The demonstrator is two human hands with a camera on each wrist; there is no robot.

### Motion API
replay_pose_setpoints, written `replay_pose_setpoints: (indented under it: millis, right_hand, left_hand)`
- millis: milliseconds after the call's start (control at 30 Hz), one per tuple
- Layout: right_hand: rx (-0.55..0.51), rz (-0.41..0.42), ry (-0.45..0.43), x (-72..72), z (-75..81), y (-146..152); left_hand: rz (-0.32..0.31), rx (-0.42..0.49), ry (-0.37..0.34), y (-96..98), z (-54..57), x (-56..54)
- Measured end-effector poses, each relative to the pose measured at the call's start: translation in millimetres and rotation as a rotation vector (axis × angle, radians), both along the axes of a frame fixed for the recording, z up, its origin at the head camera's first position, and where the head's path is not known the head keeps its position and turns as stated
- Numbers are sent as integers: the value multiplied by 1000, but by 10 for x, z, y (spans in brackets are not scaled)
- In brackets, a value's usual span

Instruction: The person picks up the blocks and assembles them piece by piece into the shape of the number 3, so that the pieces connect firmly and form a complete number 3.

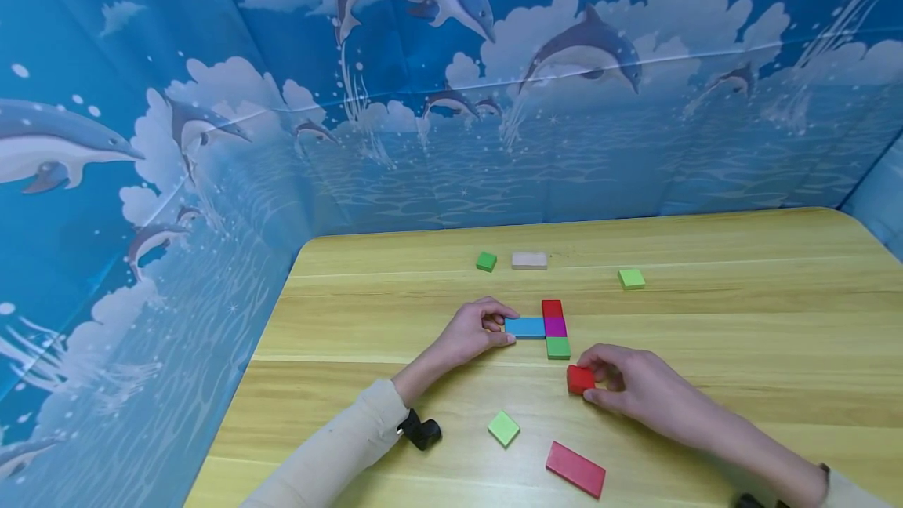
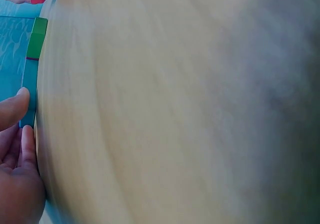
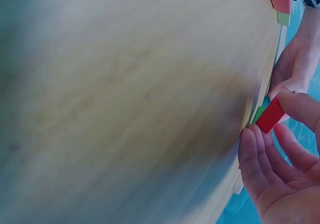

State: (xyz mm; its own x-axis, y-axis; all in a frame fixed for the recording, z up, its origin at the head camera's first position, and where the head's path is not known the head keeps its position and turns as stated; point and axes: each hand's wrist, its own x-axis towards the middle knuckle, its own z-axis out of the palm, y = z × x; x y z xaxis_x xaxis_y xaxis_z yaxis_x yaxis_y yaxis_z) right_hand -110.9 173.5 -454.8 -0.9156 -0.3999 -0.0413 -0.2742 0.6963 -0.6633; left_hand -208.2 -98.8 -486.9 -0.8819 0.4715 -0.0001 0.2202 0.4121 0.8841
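My left hand pinches the left end of a flat blue block, thumb on the near edge and a finger on the far edge. The block's right end meets a short column made of a red square, a magenta square and a green square. Just to the right and nearer, my right hand grips a small red block between thumb and fingers. In the right wrist view that red block is held tilted, overlapping the green square.
Toward the back lie a green block, a pale pinkish block and a light green block. Nearer me are another light green square and a long red block. A dolphin-print curtain hangs behind the wooden table.
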Motion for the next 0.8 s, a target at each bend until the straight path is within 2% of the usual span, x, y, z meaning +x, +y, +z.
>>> replay_pose_setpoints:
  millis: [267, 533, 800]
  right_hand:
    - [17, 3, 37, -29, 18, -97]
    - [73, -19, 19, -73, 22, -195]
    - [131, 25, 83, -71, 9, -225]
  left_hand:
    - [1, 16, -4, -5, 0, -3]
    - [-10, -7, 2, -14, 5, -2]
    - [-12, 6, -3, -16, 2, -12]
